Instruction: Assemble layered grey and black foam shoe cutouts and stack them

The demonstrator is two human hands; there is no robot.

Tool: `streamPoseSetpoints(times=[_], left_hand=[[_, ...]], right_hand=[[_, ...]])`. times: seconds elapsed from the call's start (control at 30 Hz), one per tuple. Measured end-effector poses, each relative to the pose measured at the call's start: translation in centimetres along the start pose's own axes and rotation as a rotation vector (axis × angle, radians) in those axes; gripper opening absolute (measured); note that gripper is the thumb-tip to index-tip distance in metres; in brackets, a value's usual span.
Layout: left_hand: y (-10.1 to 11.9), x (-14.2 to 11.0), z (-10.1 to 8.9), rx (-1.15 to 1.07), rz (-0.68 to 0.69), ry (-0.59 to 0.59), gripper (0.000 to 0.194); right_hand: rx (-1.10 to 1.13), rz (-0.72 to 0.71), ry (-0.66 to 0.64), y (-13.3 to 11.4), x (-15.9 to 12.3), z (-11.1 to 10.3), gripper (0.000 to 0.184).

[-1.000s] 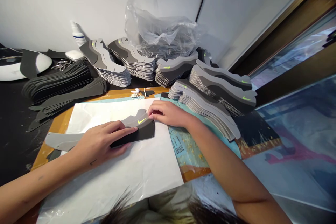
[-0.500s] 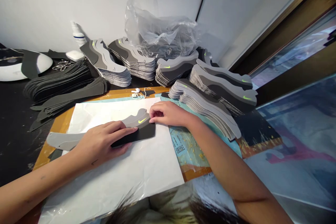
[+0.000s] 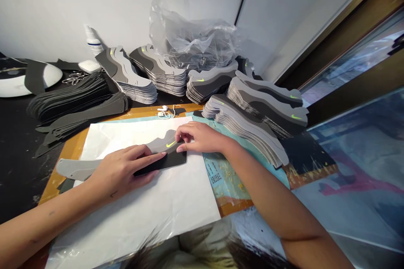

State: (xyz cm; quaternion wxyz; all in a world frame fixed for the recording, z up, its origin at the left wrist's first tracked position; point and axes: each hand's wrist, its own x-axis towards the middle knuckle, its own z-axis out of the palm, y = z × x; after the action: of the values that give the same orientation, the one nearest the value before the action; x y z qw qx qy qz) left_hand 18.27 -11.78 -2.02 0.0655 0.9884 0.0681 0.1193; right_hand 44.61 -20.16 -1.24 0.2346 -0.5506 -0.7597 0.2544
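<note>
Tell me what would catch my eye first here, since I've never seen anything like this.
Your eye would likely go first to the tall stacks of curved, layered grey-and-black cut-outs with neon-yellow swooshes, ranged across the back and right of the bench. In front of them, on a glossy white sheet, the left hand and right hand rest on a single matching cut-out. Behind the stacks, a crumpled clear plastic bag sits against the white wall.
</note>
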Motion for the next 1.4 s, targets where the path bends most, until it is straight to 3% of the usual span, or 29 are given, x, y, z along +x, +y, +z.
streamPoseSetpoints(times=[0.13,0.37,0.43,0.83,0.97,1.17,1.4], left_hand=[[0.1,0.0,0.0,-0.008,-0.015,0.015,0.033],[0.0,0.1,0.3,-0.007,-0.002,0.047,0.034],[-0.2,0.0,0.5,-0.022,0.013,0.077,0.034],[-0.4,-0.1,1.1,-0.041,0.001,0.109,0.036],[-0.6,-0.1,1.2,-0.093,-0.041,0.076,0.037],[-0.3,0.2,-0.1,-0.241,-0.105,-0.037,0.040],[-0.5,0.2,-0.6,-0.516,-0.289,-0.043,0.040]], right_hand=[[-0.057,-0.013,-0.016,-0.1,0.1,0.1,0.013],[0.125,-0.043,0.032,-0.4,-0.2,0.3,0.002],[0.114,-0.049,0.031,-0.6,-0.1,0.5,0.011],[0.016,-0.041,-0.184,-0.8,0.2,-0.1,0.020],[-0.033,-0.040,-0.191,-1.3,0.0,-0.2,0.018],[0.004,-0.093,0.006,-2.5,-0.1,0.9,0.013],[-0.210,-0.025,-0.087,-3.4,0.4,2.4,0.016]])
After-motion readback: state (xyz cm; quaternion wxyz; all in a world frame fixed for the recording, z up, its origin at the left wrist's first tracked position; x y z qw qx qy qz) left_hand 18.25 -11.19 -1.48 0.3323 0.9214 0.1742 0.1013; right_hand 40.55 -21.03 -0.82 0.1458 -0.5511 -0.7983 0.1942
